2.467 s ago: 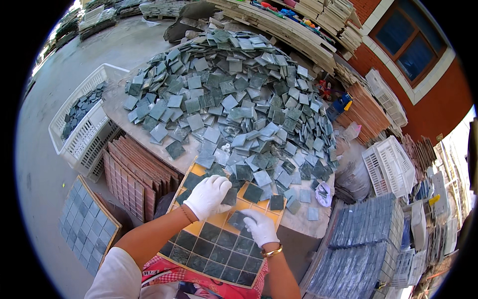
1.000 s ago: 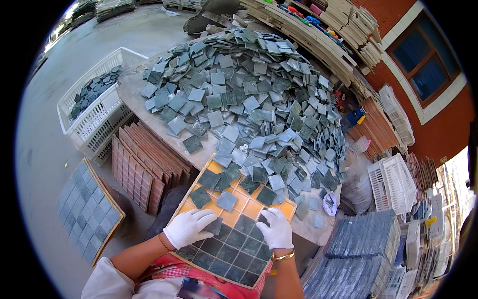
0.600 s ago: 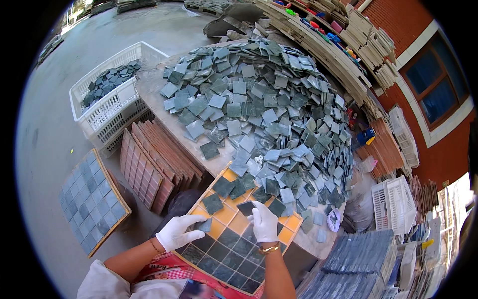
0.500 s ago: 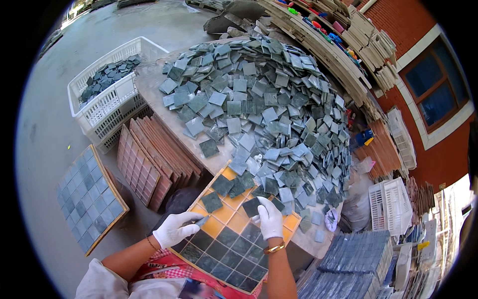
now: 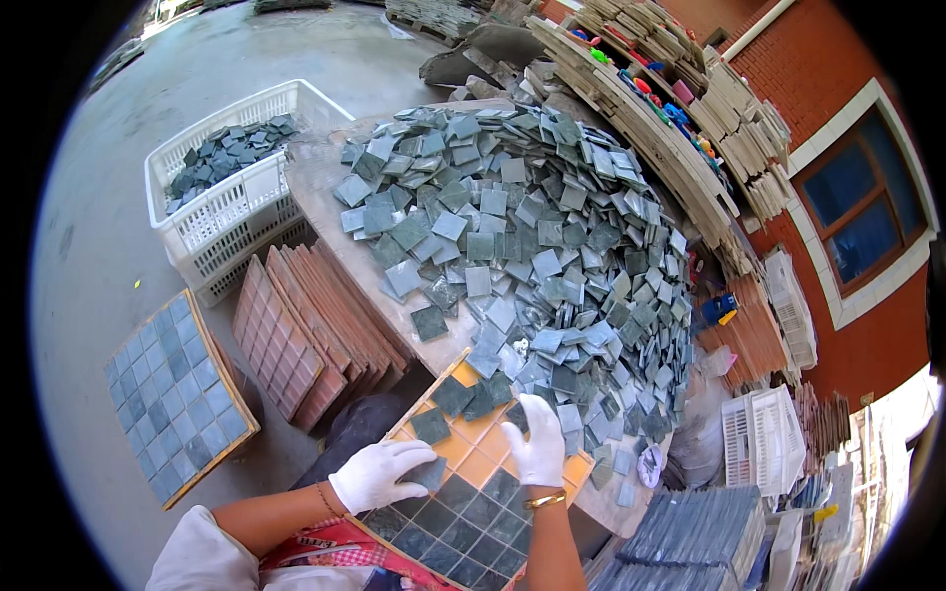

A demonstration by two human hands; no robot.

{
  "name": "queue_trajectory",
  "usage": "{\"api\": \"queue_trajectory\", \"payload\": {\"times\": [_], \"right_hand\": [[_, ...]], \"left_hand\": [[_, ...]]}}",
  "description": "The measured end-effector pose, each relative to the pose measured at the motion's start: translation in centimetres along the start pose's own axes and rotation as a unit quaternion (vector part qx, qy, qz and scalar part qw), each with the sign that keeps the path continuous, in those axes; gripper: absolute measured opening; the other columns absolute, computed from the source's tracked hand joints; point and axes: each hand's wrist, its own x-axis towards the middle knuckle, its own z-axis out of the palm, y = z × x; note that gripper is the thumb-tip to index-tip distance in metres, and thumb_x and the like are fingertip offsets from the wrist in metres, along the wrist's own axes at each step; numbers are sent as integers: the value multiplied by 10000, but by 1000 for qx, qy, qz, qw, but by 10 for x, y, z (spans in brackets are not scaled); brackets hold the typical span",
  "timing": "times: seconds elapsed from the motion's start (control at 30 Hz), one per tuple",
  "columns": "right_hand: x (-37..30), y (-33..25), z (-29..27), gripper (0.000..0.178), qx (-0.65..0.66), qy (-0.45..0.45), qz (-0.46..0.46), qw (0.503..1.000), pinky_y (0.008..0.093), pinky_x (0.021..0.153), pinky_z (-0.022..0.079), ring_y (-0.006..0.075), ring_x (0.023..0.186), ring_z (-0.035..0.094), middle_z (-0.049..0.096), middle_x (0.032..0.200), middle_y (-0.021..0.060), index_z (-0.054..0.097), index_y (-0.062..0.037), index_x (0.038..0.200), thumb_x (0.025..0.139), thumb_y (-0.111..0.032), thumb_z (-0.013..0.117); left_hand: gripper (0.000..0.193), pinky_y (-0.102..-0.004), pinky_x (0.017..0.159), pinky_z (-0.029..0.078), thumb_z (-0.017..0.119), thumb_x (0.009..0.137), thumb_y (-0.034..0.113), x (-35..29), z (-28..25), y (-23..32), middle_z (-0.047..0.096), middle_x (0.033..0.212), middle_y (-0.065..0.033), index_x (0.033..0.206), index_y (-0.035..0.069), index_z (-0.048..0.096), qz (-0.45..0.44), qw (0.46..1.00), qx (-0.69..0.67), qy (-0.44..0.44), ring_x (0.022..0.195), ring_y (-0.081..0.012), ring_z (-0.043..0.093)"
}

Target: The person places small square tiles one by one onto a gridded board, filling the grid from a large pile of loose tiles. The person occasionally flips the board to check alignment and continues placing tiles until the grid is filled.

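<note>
Panel, far left: wood-edged board faced with blue-grey square tiles, tilted, above the grey floor.

White crate: slotted walls; dark loose tiles inside; just beside the table's left end.

Gridded boards: reddish-brown, standing on edge in a close row, between the panel and the table.

Table: pale top, partly bare along its left edge.

Left hand: white-gloved, thumb and fingers closed on one grey-green tile, held over the left part of the yellow tray, beside its filled rows.

Yellow tray: gridded, at the near edge of the table; lower rows filled with dark green squares, several cells above them bare; a few loose squares lie toward its upper left.

Tile heap: grey-green squares piled at many angles across the table, reaching down to the tray.

Right hand: white-gloved, over the tray's upper right; thumb and fingers apart, a dark square showing between them; whether it is gripped cannot be told. Gold bangle at the wrist.

Tile stacks, lower right: blue-grey, in closely packed layers.

White baskets: slotted, behind those stacks.

Window, far right: brown-framed, in a red wall.
</note>
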Motion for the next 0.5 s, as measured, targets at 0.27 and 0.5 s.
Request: {"api": "queue_trajectory", "payload": {"times": [0.27, 0.5], "right_hand": [[31, -1, 26, 515, -127, -87, -133, 979, 458, 913, 413, 316, 1151, 477, 517, 1221, 107, 551, -148, 1225, 758, -302, 704], [1, 73, 15, 278, -149, 71, -4, 986, 442, 939, 402, 306, 1093, 516, 580, 1107, 92, 586, -97, 1068, 808, -185, 632]], "left_hand": [[540, -352, 823, 487, 672, 801, 303, 42, 23, 19, 507, 1272, -76, 1260, 103, 469, 82, 975, 166, -125, 971, -257, 580], [483, -399, 898, 456, 698, 742, 201, 83, -42, -34, 554, 1205, -142, 1169, 51, 531, 11, 973, 154, 174, 1057, -336, 550]]}}
